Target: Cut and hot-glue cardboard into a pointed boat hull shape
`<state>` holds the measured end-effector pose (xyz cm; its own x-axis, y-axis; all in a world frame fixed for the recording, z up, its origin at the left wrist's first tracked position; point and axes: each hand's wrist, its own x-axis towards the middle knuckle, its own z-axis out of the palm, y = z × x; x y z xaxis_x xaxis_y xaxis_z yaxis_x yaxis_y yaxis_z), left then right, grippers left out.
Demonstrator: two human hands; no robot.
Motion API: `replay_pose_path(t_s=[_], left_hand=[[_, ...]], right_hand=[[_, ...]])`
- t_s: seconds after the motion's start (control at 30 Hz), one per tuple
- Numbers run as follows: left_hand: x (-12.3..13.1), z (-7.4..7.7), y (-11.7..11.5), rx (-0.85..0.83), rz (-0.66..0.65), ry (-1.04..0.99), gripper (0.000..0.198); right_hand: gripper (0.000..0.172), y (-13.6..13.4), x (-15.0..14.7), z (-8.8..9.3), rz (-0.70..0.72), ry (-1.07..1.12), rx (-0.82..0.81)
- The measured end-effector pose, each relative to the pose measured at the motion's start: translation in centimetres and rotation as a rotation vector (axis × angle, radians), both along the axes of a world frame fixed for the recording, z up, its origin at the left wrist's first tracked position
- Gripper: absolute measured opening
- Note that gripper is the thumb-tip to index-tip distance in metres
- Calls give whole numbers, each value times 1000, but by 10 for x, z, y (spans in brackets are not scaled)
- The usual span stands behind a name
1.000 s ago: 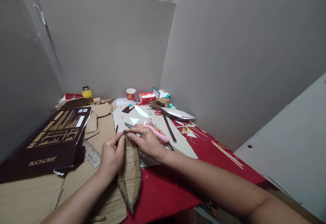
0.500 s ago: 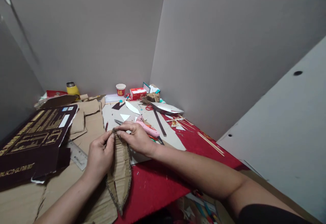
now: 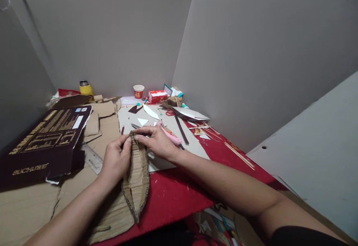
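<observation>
Both my hands pinch the far tip of a boat-shaped piece made of corrugated cardboard (image 3: pixel 139 180). Its raised sides curve round and meet in a point near the table's front edge. My left hand (image 3: pixel 116 159) grips the tip from the left, thumb against fingers. From the right, my right hand (image 3: pixel 156 140) closes thumb and forefinger on the same tip, partly hiding it. Just beyond my right hand lies a pink hot glue gun (image 3: pixel 173 138), partly covered by it. The grey blades of scissors (image 3: pixel 135 126) show behind my fingers.
A dark printed box panel (image 3: pixel 47 145) and flat cardboard (image 3: pixel 30 208) cover the left, with a clear ruler (image 3: pixel 93 158). Toward the back stand a yellow bottle (image 3: pixel 86 89), a paper cup (image 3: pixel 138 91) and a red tissue box (image 3: pixel 158 96). Thin sticks (image 3: pixel 239 155) lie right on the red cloth.
The whole view has shifted, so the table contents sit slightly higher and further right. Both hands keep their pinch on the cardboard tip, with little change in pose.
</observation>
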<state>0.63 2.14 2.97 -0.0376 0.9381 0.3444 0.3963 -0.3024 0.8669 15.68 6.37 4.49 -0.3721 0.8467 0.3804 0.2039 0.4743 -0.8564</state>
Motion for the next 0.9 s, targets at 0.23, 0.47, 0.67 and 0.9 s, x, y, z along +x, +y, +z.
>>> replay_pose_path(t_s=[0.23,0.47,0.67,0.9], left_hand=[[-2,-5,0,40,28,62,36],[-5,-9,7,37,56,102,42],[-9,-8,8,1,71,133,45],[-7,-11,8,6,83,136,44]], right_hand=[[19,-3,-3,-1,-36,-10,38],[20,1,-3,-5,-50,-42,98],[21,2,-2,-2,-73,-96,165],[17,1,-2,0,-68,-130,200]])
